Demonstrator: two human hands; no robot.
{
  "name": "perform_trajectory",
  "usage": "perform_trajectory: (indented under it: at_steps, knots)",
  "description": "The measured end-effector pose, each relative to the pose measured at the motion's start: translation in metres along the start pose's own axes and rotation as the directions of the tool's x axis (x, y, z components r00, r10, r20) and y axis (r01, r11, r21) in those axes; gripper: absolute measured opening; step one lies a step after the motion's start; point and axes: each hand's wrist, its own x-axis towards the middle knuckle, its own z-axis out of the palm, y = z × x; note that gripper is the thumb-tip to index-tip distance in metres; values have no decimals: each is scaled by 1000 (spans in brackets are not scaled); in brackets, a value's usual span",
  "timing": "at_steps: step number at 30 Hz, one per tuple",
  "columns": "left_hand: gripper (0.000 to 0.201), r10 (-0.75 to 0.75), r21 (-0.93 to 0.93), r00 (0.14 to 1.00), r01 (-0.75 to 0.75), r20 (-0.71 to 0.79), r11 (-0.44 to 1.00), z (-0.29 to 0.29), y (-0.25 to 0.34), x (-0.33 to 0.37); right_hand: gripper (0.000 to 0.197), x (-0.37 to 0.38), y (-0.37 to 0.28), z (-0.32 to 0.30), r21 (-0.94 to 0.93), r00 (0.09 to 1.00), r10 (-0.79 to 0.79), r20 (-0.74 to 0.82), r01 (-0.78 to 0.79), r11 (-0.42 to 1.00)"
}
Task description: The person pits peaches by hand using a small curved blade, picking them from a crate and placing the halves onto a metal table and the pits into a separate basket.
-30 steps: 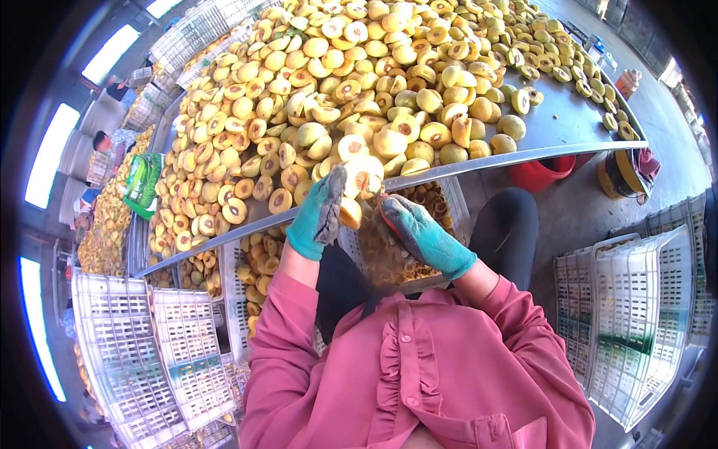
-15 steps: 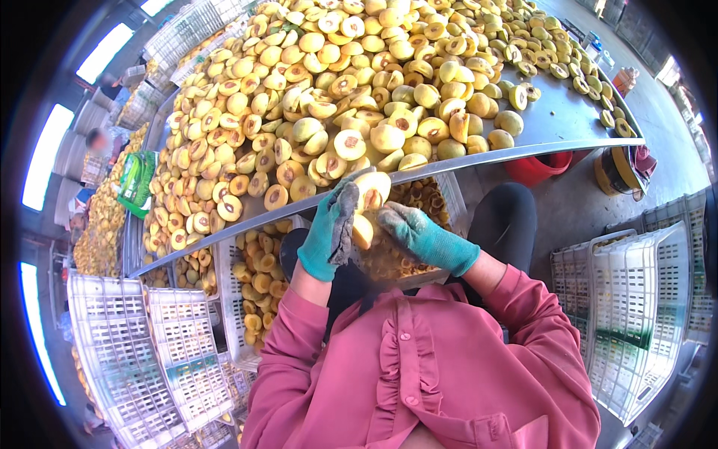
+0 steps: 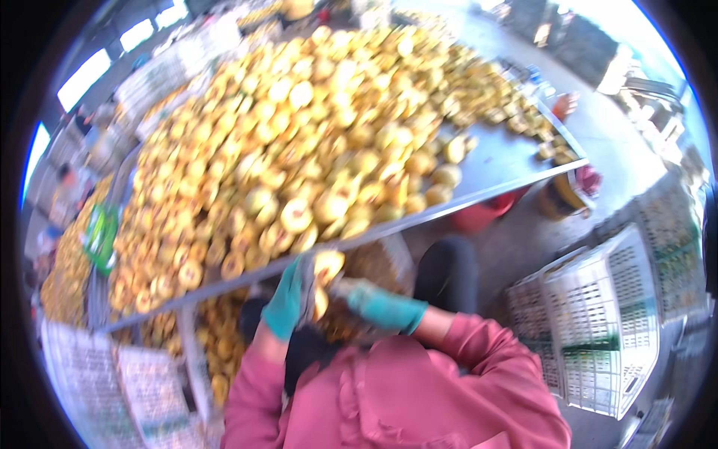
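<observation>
My left hand [image 3: 290, 298], in a teal glove with a dirty grey palm, is closed around a halved yellow peach [image 3: 327, 266], cut face up. A second piece of the fruit shows just below it against the palm. Close beside the peach is my right hand [image 3: 383, 305], also gloved in teal. Its fingers are curled together; motion blur hides what they hold, if anything. Both hands are just this side of the metal edge of a table [image 3: 490, 161] heaped with peach halves [image 3: 299, 150].
Below the hands stands a container of hollowed-out peach pieces [image 3: 366, 262]. Another crate of peach halves [image 3: 221, 348] is at its left. White plastic crates [image 3: 609, 329] stand at the right, with more at lower left. A red basin [image 3: 479, 215] and a yellow-black bucket [image 3: 561, 196] sit under the table's right side.
The whole view has shifted and blurred, so table and hands appear lower and further left. The left hand still holds the peach, with the right hand close beside it.
</observation>
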Motion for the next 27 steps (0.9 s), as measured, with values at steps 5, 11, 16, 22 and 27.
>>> perform_trajectory:
  at_steps: [5,11,16,22,27]
  knots:
    - [26,-11,21,999,12,-47,1000,-5,6,-10,37,3,-31,16,-41,994,-83,-76,80,996]
    - [37,-80,-121,984,100,160,988,-10,38,-3,58,-4,-59,12,562,750,463,472,-661,497]
    - [75,-336,-581,904,427,265,692,-10,6,-25,52,-8,-61,21,553,717,495,490,-695,460]
    - [75,-463,-855,886,250,14,454,-56,-31,-82,35,-19,0,27,312,735,654,178,-672,671]
    - [55,-392,-553,779,70,-490,831,-145,-75,-197,35,-30,25,19,306,640,767,-48,-721,621]
